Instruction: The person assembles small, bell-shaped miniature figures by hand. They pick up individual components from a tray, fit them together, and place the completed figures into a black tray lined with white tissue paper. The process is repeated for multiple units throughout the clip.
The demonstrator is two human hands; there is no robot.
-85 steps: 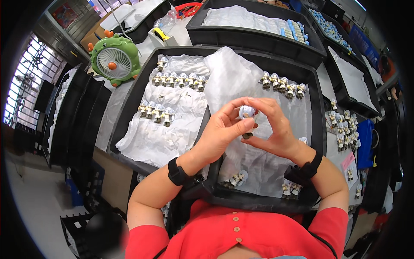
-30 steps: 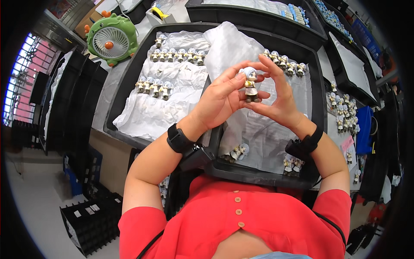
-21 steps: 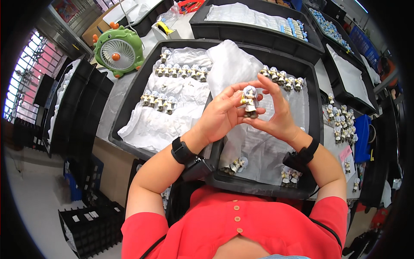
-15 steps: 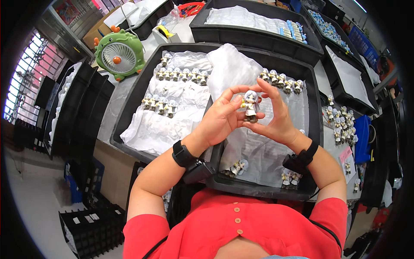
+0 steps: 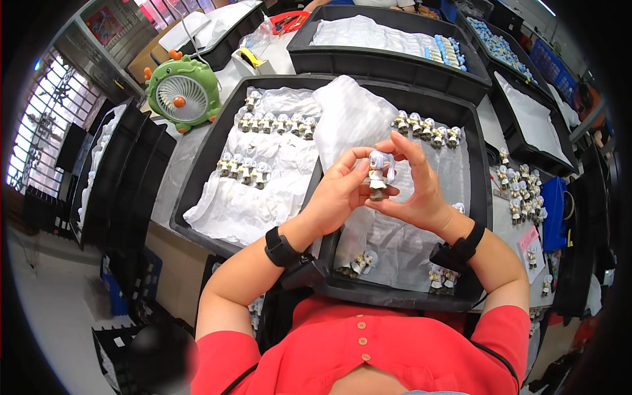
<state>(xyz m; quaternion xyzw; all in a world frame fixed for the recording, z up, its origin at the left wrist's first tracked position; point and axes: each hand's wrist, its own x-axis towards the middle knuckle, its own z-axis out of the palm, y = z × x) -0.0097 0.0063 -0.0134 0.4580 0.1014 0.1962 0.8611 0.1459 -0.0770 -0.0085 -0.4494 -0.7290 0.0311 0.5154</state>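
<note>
Both hands meet above the middle of a large black plastic tray (image 5: pixel 204 172) lined with crumpled white sheeting. Between them is a small pale figurine with a white rounded head and a tan body (image 5: pixel 378 173), held upright, well above the tray. The left hand (image 5: pixel 339 191) closes on the small pale figurine from the left, its thumb and fingers curled against its side. The right hand (image 5: pixel 421 187) pinches the figurine from the right, with the forefinger arched over the top and the thumb near the base (the exact contact under the base is hard to make out, so it may only be touching there). Each wrist wears a black band.

On the white sheeting to the left lie two rows of similar small figurines (image 5: pixel 245 170), standing close together. Another row of the same figurines (image 5: pixel 426 128) stands at the far right of the tray. A few more lie near the tray's near edge. Beyond the tray's far left corner stands a green desk fan shaped like a small creature (image 5: pixel 183 92). A second black tray holding white packets (image 5: pixel 388 62) sits further away.
</note>
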